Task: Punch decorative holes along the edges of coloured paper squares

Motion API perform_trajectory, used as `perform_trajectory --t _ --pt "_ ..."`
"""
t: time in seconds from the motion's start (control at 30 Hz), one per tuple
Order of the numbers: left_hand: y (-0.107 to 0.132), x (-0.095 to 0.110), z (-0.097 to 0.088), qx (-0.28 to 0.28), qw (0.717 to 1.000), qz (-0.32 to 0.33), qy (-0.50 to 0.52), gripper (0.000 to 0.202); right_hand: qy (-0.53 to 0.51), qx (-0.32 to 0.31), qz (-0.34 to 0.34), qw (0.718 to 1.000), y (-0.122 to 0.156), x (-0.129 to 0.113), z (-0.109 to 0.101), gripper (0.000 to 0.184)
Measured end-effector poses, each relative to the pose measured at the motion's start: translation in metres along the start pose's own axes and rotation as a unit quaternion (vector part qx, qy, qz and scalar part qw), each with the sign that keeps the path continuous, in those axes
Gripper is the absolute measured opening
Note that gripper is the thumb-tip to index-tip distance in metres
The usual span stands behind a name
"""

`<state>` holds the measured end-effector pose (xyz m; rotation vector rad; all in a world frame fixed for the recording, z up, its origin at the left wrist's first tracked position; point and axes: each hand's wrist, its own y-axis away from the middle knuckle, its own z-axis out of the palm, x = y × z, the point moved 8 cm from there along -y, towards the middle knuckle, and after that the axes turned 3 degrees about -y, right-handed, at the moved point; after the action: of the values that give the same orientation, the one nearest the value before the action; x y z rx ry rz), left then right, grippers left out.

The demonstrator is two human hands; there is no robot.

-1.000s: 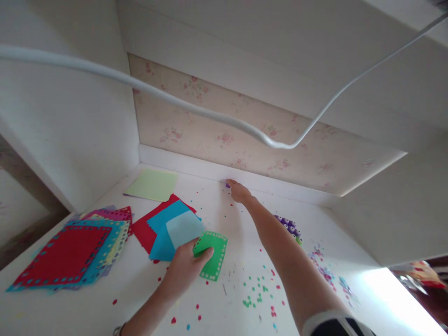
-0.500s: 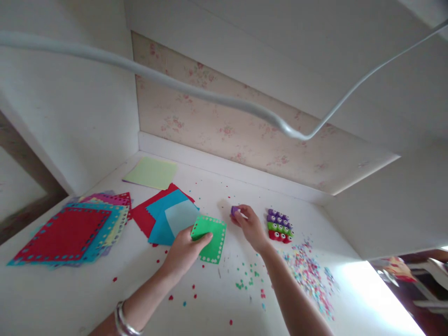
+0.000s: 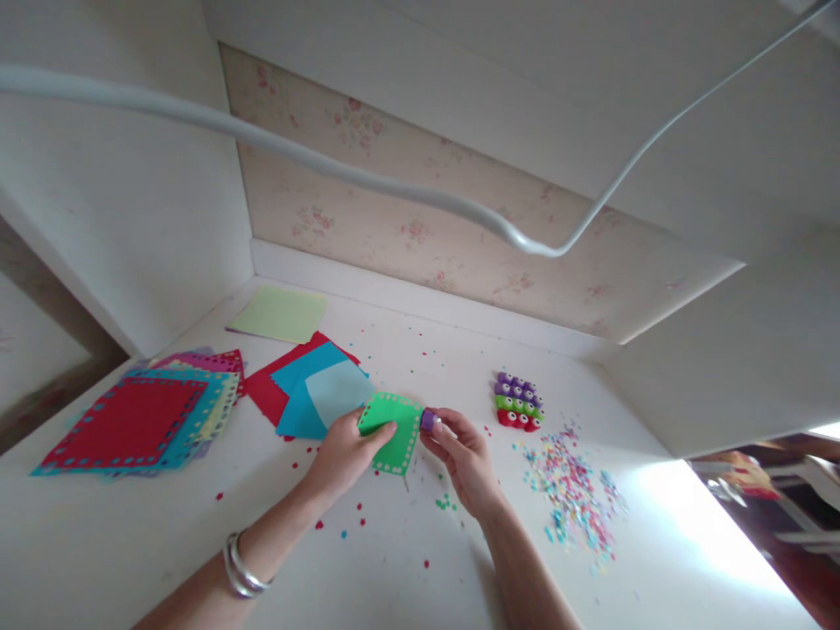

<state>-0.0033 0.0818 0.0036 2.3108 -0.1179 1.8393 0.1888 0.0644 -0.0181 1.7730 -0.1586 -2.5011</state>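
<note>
A green paper square (image 3: 402, 448) with punched shapes along its edges is pinched at its left side by my left hand (image 3: 345, 455), thumb on top. My right hand (image 3: 469, 459) grips a small purple craft punch (image 3: 430, 420), which meets the right edge of the green paper; whether the paper sits in its slot I cannot tell. Just below lie green paper bits (image 3: 446, 503). Behind my left hand are a pale blue sheet (image 3: 338, 392), a blue sheet (image 3: 298, 411) and a red sheet (image 3: 266, 389), overlapping.
At left lies a stack of punched sheets, a red one (image 3: 124, 423) on top. A pale green sheet (image 3: 279, 315) rests near the back wall. To the right stand several purple, green and red punches (image 3: 518, 402) in rows, with a confetti heap (image 3: 574, 494) in front. A white cable (image 3: 394, 182) crosses above.
My right hand has brought the purple punch down and left to the green paper's right edge. My left hand still holds the paper. The view has shifted slightly.
</note>
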Motion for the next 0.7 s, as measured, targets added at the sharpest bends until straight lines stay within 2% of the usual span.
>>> perform_trajectory --t 0.37,0.6,0.7 --pt "0.0017 0.0061 -0.0015 0.004 0.999 0.024 -0.038 0.025 0.008 -0.003 0.017 1.0 -0.0005 0.0045 0.0004 0.023" --pt "0.003 0.0091 0.0051 -0.016 0.996 0.059 -0.061 0.022 0.05 -0.016 0.0 0.999 0.0002 0.0032 -0.0014 0.031" --pt "0.0033 0.0083 0.008 -0.024 0.996 0.063 -0.062 0.022 0.05 -0.018 0.013 0.999 0.0008 0.0046 -0.0021 0.036"
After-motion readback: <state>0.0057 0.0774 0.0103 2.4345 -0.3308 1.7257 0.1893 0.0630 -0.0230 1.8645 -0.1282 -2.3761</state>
